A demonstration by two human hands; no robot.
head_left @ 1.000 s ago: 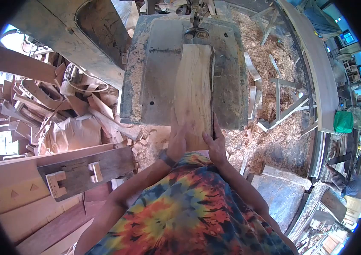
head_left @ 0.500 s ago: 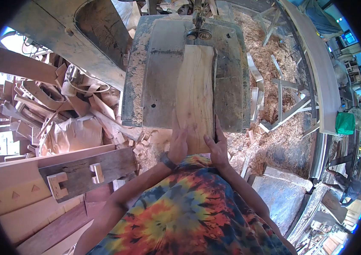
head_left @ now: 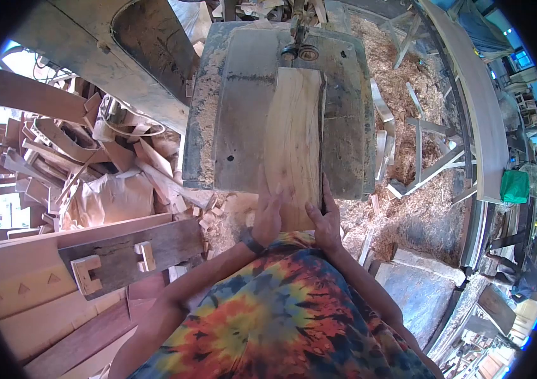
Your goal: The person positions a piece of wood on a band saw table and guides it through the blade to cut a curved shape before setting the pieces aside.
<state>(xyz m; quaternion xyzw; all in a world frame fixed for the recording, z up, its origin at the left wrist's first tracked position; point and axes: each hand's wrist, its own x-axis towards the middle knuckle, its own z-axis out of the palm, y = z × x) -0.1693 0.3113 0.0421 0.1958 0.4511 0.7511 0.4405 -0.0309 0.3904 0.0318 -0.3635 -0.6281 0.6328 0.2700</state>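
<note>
A long pale wooden board (head_left: 295,139) lies on the dusty metal machine table (head_left: 237,126), its far end just short of the blade guide with round rollers (head_left: 300,53). The board's right edge is dark and slightly curved. At the near end, my left hand (head_left: 271,211) presses along the board's left side. My right hand (head_left: 326,218) grips the right side, thumb on top and fingers down the edge. The near end of the board reaches my tie-dye shirt.
Wood offcuts (head_left: 47,151) are piled at the left beside the machine body (head_left: 136,76). A dark plank with notched blocks (head_left: 174,247) lies lower left. Sawdust and strips (head_left: 417,151) cover the floor at right, near a long board (head_left: 470,95). A person (head_left: 524,278) is far right.
The view has shifted slightly, so the machine table appears a little further right. The board and both hands keep nearly the same place against it.
</note>
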